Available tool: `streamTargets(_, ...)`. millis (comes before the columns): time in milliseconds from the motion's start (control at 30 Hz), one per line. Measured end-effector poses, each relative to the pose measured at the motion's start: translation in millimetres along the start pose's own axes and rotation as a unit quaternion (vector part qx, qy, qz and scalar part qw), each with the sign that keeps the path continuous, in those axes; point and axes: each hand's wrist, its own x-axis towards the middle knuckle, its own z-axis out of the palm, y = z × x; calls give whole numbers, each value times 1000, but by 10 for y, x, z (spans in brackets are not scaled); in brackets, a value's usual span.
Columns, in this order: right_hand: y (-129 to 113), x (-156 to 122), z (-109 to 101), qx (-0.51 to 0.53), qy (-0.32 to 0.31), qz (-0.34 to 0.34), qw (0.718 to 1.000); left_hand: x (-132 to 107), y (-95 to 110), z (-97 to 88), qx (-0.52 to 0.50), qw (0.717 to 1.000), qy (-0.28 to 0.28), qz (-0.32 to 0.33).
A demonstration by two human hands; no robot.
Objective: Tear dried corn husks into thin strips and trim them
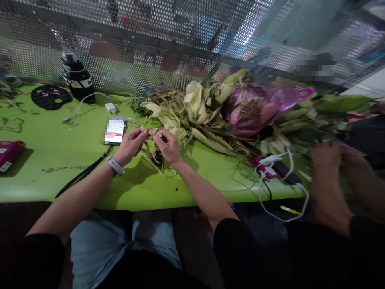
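My left hand [134, 142] and my right hand [169, 147] meet above the green table [207, 182]. Both are closed, thumbs and fingers pinching a pale strip of corn husk [153, 131] stretched between them. Below the fingers lie thin husk shreds [148, 158] and a small dark item that I cannot make out. Just beyond my right hand a large heap of dried corn husks [198, 120] spreads to the right. A lit smartphone [114, 131] with a black wrist strap [84, 176] lies beside my left hand.
A pink plastic bag [255, 108] sits on the heap. Cables [290, 160] and a dark power bank [287, 172] lie near a co-worker's blurred hands [327, 160]. Leftward are a black bottle [78, 78], a black mask [49, 97] and a maroon box [10, 156]. Perforated metal [135, 52] stands behind.
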Motion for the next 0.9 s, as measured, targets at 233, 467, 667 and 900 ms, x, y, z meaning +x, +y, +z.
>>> streamTargets(233,-6,10,8,97,-34,119,988,12,-29,8,21,997,55,51)
streamTargets(467,64,-21,92,61,-76,91,991,-15,-10,73,36,994,95,51)
streamTargets(667,67,-23,83,8,-60,9,998,5,-12,41,13,994,101,43)
streamTargets(900,-17,-56,49,-35,-38,-41,998,22,56,-9,-41,993,106,14)
